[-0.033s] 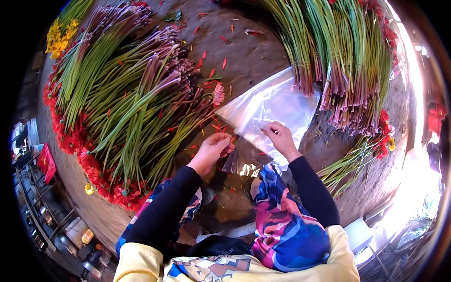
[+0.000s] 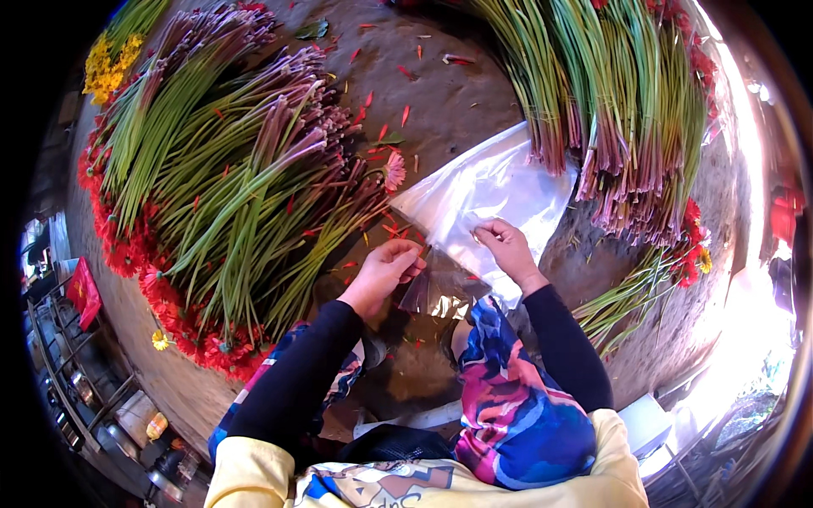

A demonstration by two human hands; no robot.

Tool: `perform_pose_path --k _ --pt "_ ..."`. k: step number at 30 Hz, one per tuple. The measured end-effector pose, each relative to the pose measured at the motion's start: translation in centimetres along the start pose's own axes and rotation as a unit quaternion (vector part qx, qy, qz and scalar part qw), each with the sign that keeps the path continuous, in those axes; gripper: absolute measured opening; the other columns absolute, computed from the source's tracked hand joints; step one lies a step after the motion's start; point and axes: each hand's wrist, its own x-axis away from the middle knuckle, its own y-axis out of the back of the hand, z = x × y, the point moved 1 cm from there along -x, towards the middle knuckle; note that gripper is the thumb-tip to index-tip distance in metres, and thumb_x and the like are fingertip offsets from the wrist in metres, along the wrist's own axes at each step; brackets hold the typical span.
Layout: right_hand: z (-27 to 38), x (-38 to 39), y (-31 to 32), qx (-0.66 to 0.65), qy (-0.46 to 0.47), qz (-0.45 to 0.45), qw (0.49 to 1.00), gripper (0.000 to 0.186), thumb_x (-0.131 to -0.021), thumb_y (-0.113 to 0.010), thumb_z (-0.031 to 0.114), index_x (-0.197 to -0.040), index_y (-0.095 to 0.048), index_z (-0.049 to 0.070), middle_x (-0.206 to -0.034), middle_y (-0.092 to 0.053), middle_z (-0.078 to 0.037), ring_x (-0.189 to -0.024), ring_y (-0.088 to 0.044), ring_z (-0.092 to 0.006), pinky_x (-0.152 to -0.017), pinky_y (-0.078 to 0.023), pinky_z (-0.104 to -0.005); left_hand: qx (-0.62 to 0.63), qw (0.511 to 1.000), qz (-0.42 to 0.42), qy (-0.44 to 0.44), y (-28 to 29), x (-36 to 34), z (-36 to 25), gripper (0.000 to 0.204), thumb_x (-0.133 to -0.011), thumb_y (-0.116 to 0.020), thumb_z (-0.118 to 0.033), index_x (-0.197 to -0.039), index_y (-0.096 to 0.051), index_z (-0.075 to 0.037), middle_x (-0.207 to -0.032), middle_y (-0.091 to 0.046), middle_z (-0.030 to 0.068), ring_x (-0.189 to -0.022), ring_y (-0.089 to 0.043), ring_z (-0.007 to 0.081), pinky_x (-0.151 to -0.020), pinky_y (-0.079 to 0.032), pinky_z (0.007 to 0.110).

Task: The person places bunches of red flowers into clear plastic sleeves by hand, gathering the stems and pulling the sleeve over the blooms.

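Note:
A clear, shiny plastic sleeve [image 2: 500, 182] lies spread in front of me, one edge raised toward my hands. At its near left edge, my left hand [image 2: 388, 275] is closed, thumb against curled fingers, on what looks like the film. My right hand [image 2: 512, 256] pinches the sleeve between thumb and fingertips, farther right. The film between the hands is see-through, so its exact edge is hard to make out. To the left lies a big heap of red gerberas [image 2: 254, 195], long green stems with purplish ends pointing toward the middle. One pink gerbera [image 2: 394, 171] lies by the stem ends.
More stem bundles [image 2: 610, 110] lie at the far right, their cut ends over the sleeve's edge. A small bunch of stems [image 2: 622, 300] with red and yellow blooms is nearer. Yellow flowers [image 2: 110, 68] sit far left. Loose red petals litter the brown ground [image 2: 466, 93].

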Motion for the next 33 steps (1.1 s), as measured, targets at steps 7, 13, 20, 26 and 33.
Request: perform_pose_path --k 7,13,20,26,33 --pt "9.1 1.5 4.1 -0.230 0.016 0.017 0.973 0.015 -0.096 -0.049 0.017 -0.090 -0.055 0.004 -0.073 -0.053 0.003 -0.068 -0.048 -0.0042 -0.062 -0.039 -0.0202 -0.062 0.986 0.084 -0.128 -3.5 2.2 -4.2 0.041 -0.091 -0.060 -0.026 -0.122 -0.048 -0.003 -0.108 -0.059 0.0062 -0.095 -0.056 0.0113 -0.079 -0.046 0.025" --pt "20.9 4.5 0.6 -0.004 0.128 0.031 0.991 0.023 -0.095 -0.053 0.023 -0.101 -0.056 0.001 -0.084 -0.062 -0.005 -0.073 -0.054 -0.0086 -0.065 -0.046 -0.0236 0.036 0.958 0.238 -0.157 -5.9 7.7 -10.1 0.075 -0.086 -0.068 -0.025 -0.142 -0.023 -0.005 -0.122 -0.051 0.0106 -0.110 -0.051 0.0167 -0.090 -0.043 0.032" --pt "29.6 3.6 -1.0 0.110 0.211 0.140 0.961 0.042 -0.084 -0.066 0.017 -0.120 -0.049 0.004 -0.085 -0.056 -0.002 -0.074 -0.052 -0.0065 -0.066 -0.045 -0.0235 0.106 0.943 0.204 -0.240 -1.8 13.4 -15.6 0.055 -0.089 -0.065 -0.028 -0.134 -0.038 -0.011 -0.114 -0.057 0.0044 -0.104 -0.055 0.0128 -0.084 -0.047 0.031" --pt "32.5 2.6 -7.1 0.153 0.238 0.143 0.948 0.017 -0.081 -0.066 0.010 -0.093 -0.058 0.002 -0.078 -0.061 -0.006 -0.069 -0.059 -0.0109 -0.062 -0.048 -0.0256 0.142 0.948 0.127 -0.254 4.5 14.7 -14.4 0.040 -0.093 -0.058 -0.022 -0.129 -0.044 -0.013 -0.109 -0.058 0.0024 -0.098 -0.058 0.0112 -0.082 -0.050 0.028" --pt "27.8 2.1 -13.8 0.316 0.315 0.014 0.895 0.025 -0.080 -0.069 0.025 -0.087 -0.058 0.004 -0.075 -0.059 -0.009 -0.070 -0.062 -0.0257 -0.066 -0.051 -0.0357 0.240 0.957 0.025 -0.161 8.3 11.5 -10.2 0.031 -0.096 -0.048 -0.018 -0.126 -0.044 -0.010 -0.114 -0.060 0.0083 -0.097 -0.062 0.0186 -0.074 -0.052 0.031"
